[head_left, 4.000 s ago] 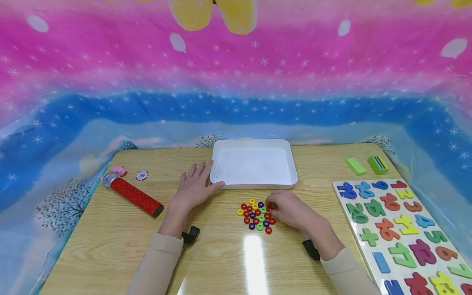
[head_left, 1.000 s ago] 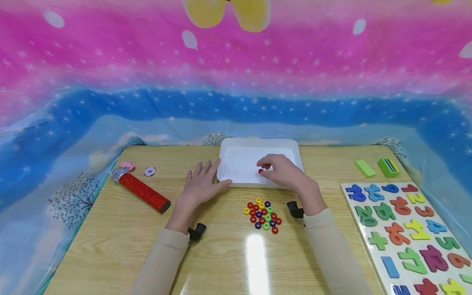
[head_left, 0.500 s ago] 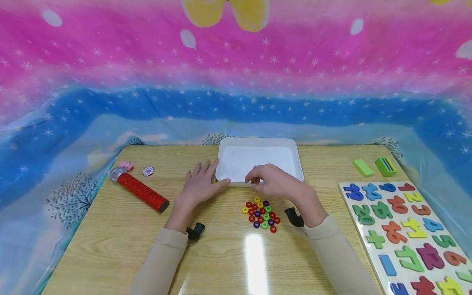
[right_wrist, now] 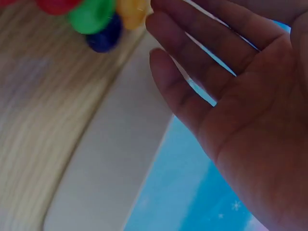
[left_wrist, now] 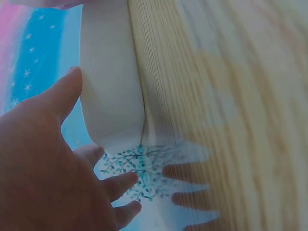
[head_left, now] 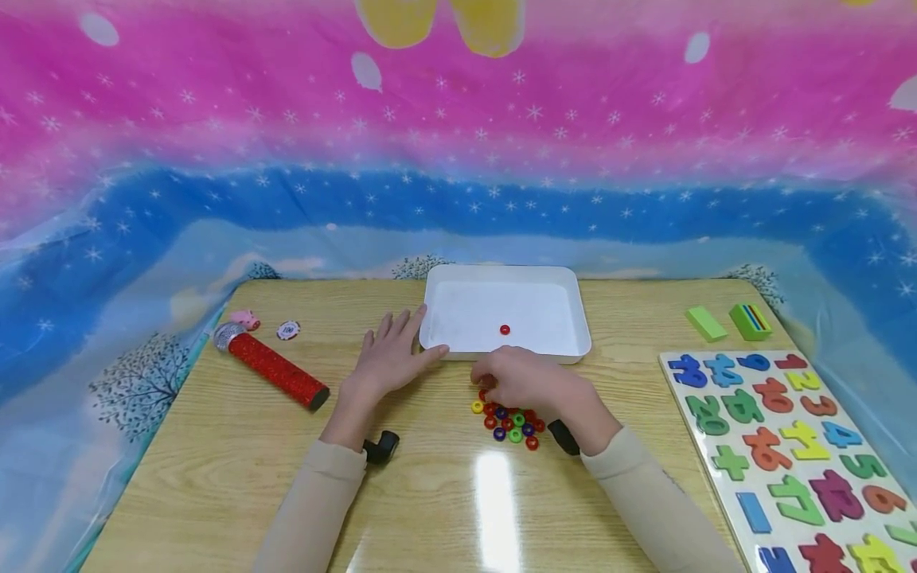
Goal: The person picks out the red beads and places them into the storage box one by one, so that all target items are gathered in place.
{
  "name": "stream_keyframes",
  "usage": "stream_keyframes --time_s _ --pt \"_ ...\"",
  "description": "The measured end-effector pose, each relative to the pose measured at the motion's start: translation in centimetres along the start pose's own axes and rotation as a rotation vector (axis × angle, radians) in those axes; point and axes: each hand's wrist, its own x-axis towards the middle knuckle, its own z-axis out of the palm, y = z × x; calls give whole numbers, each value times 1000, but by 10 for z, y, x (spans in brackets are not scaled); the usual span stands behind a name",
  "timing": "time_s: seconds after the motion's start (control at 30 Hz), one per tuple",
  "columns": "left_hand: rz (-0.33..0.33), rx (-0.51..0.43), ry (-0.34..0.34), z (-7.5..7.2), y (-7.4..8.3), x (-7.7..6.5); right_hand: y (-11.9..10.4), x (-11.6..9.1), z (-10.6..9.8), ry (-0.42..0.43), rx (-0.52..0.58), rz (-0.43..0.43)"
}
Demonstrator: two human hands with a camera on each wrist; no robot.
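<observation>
My left hand lies with fingers spread at the left end of a white tray, its thumb and a fingertip touching the rim. In the left wrist view, the thumb rests against the tray's wall. One red bead lies in the tray. In front of the tray is a cluster of coloured ring beads, red, yellow, green and purple. My right hand hovers over its far side, hiding some beads. In the right wrist view its visible fingers are loosely bent; the foremost fingertips are out of sight.
On the left lie a red glittery microphone, a pink pig figure and a poker chip. A number puzzle board covers the right side, with a green block and a green box behind it.
My right hand carried a red bead from the cluster into the tray and let it go, then moved back toward the cluster. My left hand stays at the tray's end.
</observation>
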Motion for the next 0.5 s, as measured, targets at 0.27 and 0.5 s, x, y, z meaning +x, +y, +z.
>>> stream_keyframes --time_s 0.27,0.5 --pt "1 -7 8 1 -1 1 -2 4 8 58 -130 -10" --pt "4 -3 8 1 -1 1 -4 7 12 86 -210 -8"
